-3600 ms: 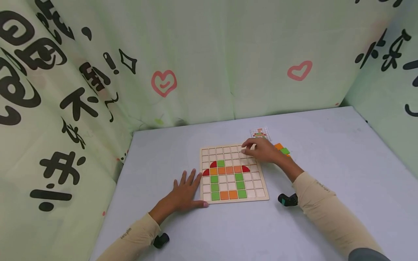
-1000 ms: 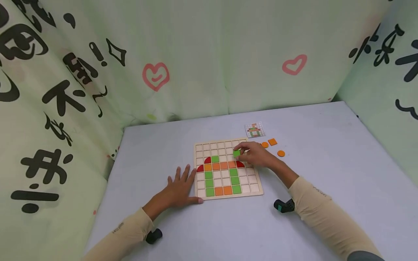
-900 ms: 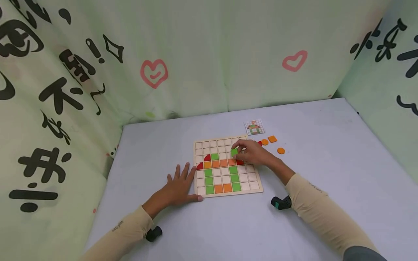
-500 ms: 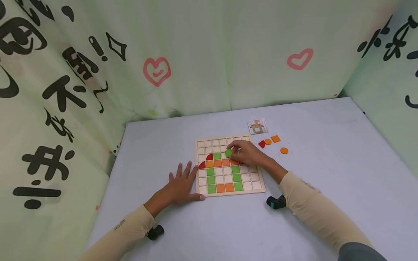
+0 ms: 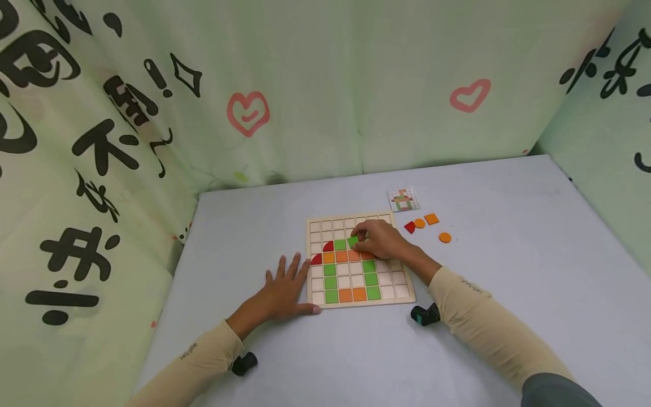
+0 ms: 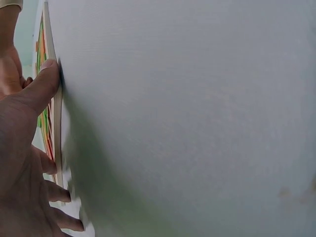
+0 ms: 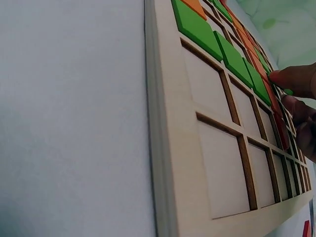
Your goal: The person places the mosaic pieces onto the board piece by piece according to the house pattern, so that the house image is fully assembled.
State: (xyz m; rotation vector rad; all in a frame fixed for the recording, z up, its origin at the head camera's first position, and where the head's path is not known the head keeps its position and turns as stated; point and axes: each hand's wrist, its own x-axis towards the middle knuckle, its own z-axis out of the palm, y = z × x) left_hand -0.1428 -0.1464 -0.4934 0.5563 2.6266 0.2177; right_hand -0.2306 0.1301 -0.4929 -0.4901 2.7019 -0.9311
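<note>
A wooden grid board [image 5: 403, 277] lies on the table with green, orange and red tiles set in some of its cells. My right hand [image 5: 380, 239] pinches a green square tile [image 5: 353, 242] over the board, just above the orange row and beside a placed green tile [image 5: 339, 245]. That tile looks slightly tilted. In the right wrist view the fingers [image 7: 292, 79] are close to the board's surface. My left hand [image 5: 282, 293] rests with fingers spread at the board's left edge; in the left wrist view its thumb [image 6: 45, 81] touches the board's side.
A small pattern card [image 5: 404, 199] lies behind the board. To its right sit a red piece [image 5: 409, 227], two orange round pieces [image 5: 419, 223] and an orange square tile [image 5: 431, 219]. A green curtain [image 5: 325, 85] hangs behind the table.
My right hand has picked up the green tile from the loose pieces and carried it leftward over the board, down toward the cell beside the placed green tile. The left hand stays at the edge.
</note>
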